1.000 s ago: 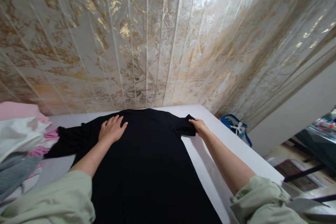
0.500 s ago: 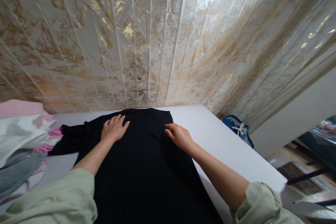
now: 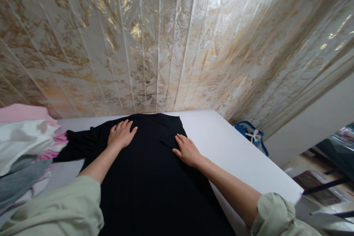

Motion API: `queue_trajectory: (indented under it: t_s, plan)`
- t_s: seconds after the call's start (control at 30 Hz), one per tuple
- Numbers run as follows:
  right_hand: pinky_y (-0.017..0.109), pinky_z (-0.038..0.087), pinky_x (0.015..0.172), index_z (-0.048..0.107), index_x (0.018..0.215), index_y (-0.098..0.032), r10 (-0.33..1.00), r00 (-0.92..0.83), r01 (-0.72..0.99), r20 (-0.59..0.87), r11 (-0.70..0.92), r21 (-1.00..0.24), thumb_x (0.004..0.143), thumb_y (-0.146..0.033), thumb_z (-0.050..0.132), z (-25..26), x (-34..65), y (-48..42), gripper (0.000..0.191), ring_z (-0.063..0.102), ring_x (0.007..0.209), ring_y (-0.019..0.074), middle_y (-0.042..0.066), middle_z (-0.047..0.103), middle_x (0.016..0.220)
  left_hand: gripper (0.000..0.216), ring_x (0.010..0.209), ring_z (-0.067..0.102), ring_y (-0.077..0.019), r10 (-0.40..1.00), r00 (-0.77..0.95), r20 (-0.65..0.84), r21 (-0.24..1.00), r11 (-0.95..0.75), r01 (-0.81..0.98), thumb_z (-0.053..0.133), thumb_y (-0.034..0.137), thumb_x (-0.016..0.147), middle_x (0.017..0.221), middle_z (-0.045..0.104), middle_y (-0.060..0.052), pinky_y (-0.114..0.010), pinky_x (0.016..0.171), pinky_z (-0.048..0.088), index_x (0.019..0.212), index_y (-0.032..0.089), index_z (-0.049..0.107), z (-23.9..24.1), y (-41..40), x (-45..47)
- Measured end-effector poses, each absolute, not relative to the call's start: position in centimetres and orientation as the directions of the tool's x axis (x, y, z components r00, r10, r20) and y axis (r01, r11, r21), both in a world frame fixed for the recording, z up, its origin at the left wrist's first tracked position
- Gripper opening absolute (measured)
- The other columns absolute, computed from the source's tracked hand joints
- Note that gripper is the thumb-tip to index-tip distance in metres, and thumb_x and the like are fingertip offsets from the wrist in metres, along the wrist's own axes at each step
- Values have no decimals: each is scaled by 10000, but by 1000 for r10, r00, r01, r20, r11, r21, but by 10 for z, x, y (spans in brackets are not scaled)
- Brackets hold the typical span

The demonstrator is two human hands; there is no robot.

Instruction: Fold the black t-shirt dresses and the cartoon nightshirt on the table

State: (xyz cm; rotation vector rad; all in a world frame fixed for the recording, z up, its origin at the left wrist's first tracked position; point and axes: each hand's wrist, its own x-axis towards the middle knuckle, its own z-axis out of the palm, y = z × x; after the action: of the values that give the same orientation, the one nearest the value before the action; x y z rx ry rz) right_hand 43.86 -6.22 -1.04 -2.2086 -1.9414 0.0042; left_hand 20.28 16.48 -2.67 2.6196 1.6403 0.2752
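A black garment (image 3: 152,177), which looks like a long-sleeved top, lies spread on a white table (image 3: 238,155). One sleeve (image 3: 79,143) sticks out crumpled to the left. My left hand (image 3: 121,134) rests flat on its upper left part, fingers extended and thumb out to the side. On the right edge of the cloth lies my right hand (image 3: 188,150), palm down with the fingers stretched out. Neither hand grips anything. A fold in the fabric shows just left of my right fingertips. The near end of the garment runs out of view.
A pile of pink, white and grey clothes (image 3: 24,147) sits at the left. A gold-patterned curtain (image 3: 155,44) hangs along the table's far edge. Beyond the right edge is a blue bag with a white bow (image 3: 253,136); lower right stands a dark-framed rack (image 3: 323,186).
My right hand has come down slightly and flattened onto the garment's right side, its curled fingers now straight. My left hand stays where it was.
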Motion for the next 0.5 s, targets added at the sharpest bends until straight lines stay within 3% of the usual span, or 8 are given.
queue_trajectory:
  t_s: [0.07,0.2,0.37,0.5]
  plan:
    - [446,269,1150,385,1474,-137,982,157,979,106,-141,-148,972,-463,415,-18,435,-61,599,328,1410,276,141,361,1531,632,1444,270,-246,894,430,125,128,-444,887,227,527,953,1576,317,-70,-436,1158,214,1461,191,398,-26,165,203]
    - [406,272,1160,328,1491,-57,956,220,970,192,-194,-147,986,-447,353,-22,440,-59,639,290,1432,263,175,317,1545,636,1446,267,-252,896,426,124,136,-441,887,230,526,953,1576,315,-78,-442,1157,211,1467,185,387,-26,164,204]
    - [405,271,1161,382,1461,-28,969,233,969,85,-224,-107,971,-520,348,-22,441,-58,695,314,1421,287,194,352,1522,626,1441,278,-257,895,427,131,143,-444,885,231,519,955,1572,325,-82,-451,1156,215,1455,186,406,-25,161,204]
    - [399,244,1166,360,1471,-26,943,256,966,211,-244,-81,982,-522,295,-10,437,-36,699,299,1426,285,190,333,1533,621,1440,281,-251,890,429,153,145,-450,881,232,521,957,1567,336,-75,-450,1159,211,1451,191,411,-28,160,203]
